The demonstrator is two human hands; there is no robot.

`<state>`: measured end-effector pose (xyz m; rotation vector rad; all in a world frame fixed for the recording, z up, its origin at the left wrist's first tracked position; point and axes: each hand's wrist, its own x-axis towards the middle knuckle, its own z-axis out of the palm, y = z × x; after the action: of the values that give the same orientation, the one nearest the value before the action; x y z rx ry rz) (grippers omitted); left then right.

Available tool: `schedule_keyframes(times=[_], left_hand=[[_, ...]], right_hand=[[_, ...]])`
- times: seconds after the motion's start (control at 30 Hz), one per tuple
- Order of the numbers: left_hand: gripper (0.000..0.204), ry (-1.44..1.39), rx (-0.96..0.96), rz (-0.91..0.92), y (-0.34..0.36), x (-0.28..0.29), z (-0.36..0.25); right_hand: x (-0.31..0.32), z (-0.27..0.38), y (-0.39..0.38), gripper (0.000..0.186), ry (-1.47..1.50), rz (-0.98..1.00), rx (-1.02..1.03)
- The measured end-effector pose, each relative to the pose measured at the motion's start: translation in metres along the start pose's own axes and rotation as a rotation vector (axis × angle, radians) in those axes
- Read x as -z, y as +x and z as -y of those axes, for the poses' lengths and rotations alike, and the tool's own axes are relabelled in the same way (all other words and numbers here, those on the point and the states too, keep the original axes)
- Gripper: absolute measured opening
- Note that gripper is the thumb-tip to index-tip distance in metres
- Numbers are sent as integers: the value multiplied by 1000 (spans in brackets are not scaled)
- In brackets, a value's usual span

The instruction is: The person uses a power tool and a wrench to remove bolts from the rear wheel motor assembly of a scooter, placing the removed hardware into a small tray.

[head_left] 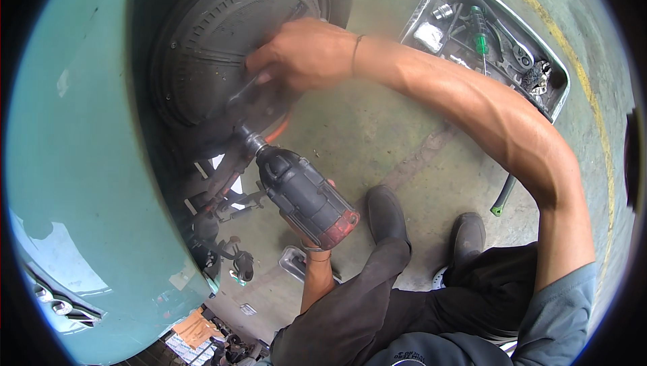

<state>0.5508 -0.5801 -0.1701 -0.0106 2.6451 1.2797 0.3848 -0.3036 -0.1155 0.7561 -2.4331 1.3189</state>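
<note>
The impact wrench is gripped in the closed fingers of the left hand, its socket positioned near the round black cover's lower edge. The right hand is placed at the cover's right edge, fingers bent; whether anything is gripped cannot be determined.

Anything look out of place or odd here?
Possibly one thing: a green-tipped handle shows outside the tool tray, unlike the green screwdriver inside. The right forearm partly hides it, so whether it's loose or overhanging the rim is unclear.
</note>
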Motion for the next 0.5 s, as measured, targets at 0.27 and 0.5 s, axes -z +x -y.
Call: schedule_keyframes(times=[0.27, 0.5], left_hand=[[57, -106, 52, 27, -1, 1, 5], [57, -234, 119, 64, -1, 4, 8]], right_hand=[[38, 39, 34, 22, -355, 186, 104], [30, 44, 32, 21, -393, 128, 128]])
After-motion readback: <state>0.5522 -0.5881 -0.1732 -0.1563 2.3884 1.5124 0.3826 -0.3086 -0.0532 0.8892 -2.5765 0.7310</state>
